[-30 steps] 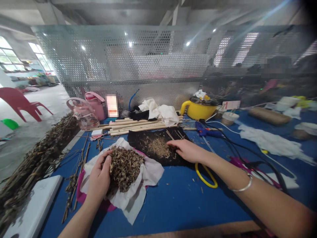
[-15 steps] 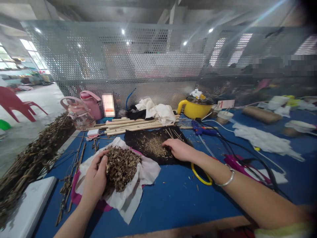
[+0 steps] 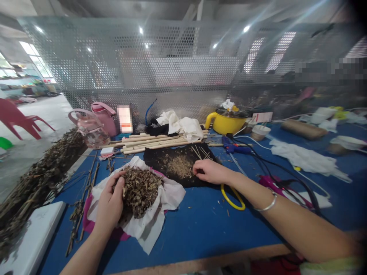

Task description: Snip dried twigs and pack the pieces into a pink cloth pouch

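Observation:
My left hand (image 3: 112, 196) lies against the left side of a heap of crumbled dried leaves (image 3: 142, 189), thumb apart from the fingers. The heap rests on a crumpled white cloth (image 3: 150, 238), with magenta edging showing beneath. To the right, my right hand (image 3: 210, 170) is low over a black cloth (image 3: 155, 154), at the edge of a scatter of small tan plant bits (image 3: 179, 166). Its fingers are curled together, and whatever is between them is hidden. Several thin stems (image 3: 202, 152) lie on the black cloth just beyond that hand.
Wooden sticks (image 3: 160, 144) lie behind the black cloth, near a yellow pot (image 3: 229, 124). A blue glue gun (image 3: 235, 147), cables and a yellow ring (image 3: 229, 200) are on the right. Bundled dried plants (image 3: 37, 172) and a white box (image 3: 37, 233) line the left.
My right hand has shifted slightly right and towards me over the black cloth, its fingers more curled. My left hand stays against the leaf heap.

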Demonstrator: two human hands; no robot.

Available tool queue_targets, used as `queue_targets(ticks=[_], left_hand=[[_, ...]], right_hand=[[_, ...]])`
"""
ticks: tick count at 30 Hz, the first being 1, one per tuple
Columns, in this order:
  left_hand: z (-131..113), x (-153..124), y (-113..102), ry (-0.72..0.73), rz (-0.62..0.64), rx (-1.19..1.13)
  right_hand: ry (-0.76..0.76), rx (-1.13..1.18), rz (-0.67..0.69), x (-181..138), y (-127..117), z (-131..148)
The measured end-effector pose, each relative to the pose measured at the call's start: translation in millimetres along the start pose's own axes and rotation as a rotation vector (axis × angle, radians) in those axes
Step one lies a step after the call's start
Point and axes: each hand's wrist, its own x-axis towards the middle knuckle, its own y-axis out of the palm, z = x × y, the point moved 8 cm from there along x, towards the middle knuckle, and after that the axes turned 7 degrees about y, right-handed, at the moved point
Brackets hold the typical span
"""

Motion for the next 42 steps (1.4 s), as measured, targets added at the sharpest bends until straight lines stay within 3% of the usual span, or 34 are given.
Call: queue_targets(ticks=[3, 8, 12, 16, 20, 24, 30, 33, 40, 42], left_hand=[[3.7, 0.1, 0.5, -0.002, 0.000, 0.002], [1.6, 0.5, 0.7, 0.012, 0.006, 0.006], [-0.8, 0.5, 0.2, 0.009, 0.006, 0.003], [1.1, 0.3, 0.4, 0.001, 0.005, -0.002], [-0.7, -0.3, 0.1, 0.012, 0.000, -0.009], [-3.1, -0.5, -0.5, 0.007, 0.000, 0.002], [-0.8, 0.3, 0.6, -0.012, 0.010, 0.005], [-0.2, 0.4, 0.9, -0.008, 0.004, -0.011], [1.9, 0.6, 0.2, -0.024, -0.002, -0.047], [2.7, 0.6, -0.3, -0.029, -0.007, -0.056]], right_hand=[[0.148, 0.057, -0.023, -6.6, -8.0, -19.7], [0.308, 0.022, 0.101, -10.0, 1.5, -33.7], [0.247, 0.057, 0.053, 0.0, 3.8, -19.9], [0.089, 0.052, -0.016, 5.0, -1.2, 0.2], [-0.069, 0.004, 0.030, -4.3, -0.1, 11.1], [-0.034, -0.021, 0.074, -17.0, 4.9, 0.4], [-0.050, -0.061, -0.047, -24.8, 5.9, -0.7], [-0.049, -0.071, -0.038, -22.1, 5.9, 1.3], [0.151, -0.089, 0.015, -3.8, 2.8, -12.1], [0.145, -0.131, 0.007, -1.7, 4.9, -9.2]])
